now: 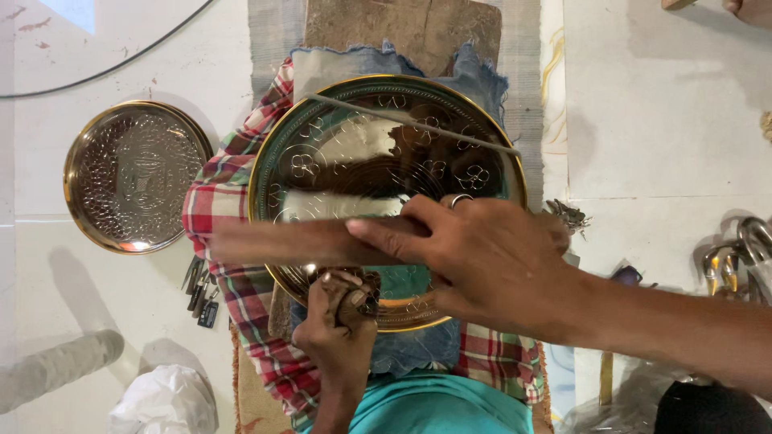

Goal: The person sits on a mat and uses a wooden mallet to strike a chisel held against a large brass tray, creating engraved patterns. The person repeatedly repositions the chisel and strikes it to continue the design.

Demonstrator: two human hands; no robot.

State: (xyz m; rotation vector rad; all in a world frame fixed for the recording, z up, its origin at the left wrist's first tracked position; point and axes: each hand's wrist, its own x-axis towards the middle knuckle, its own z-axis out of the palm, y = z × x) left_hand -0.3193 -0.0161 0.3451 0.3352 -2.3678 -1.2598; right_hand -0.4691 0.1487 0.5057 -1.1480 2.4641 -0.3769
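Observation:
A big round brass plate (pixel 346 137) with engraved flower shapes lies on a checked red cloth (pixel 217 201) and a blue cloth (pixel 474 76). My right hand (pixel 482 257) reaches in from the right over the plate's near half, with a ring on one finger. It grips a long brown stick (pixel 273 241), motion-blurred, that stretches left across the plate. My left hand (pixel 338 329) comes up from below and is closed around a small dark punch-like tool (pixel 354 297) at the plate's near rim. A thin metal rod (pixel 418 124) lies slantwise across the far half.
A smaller embossed metal plate (pixel 135 175) lies on the white floor at left. Several small dark tools (pixel 201 293) sit beside the cloth. A grey pipe (pixel 56 366) and white bundle (pixel 165 402) are at lower left. Metal tools (pixel 732 261) lie at right. A wooden block (pixel 402 28) sits behind.

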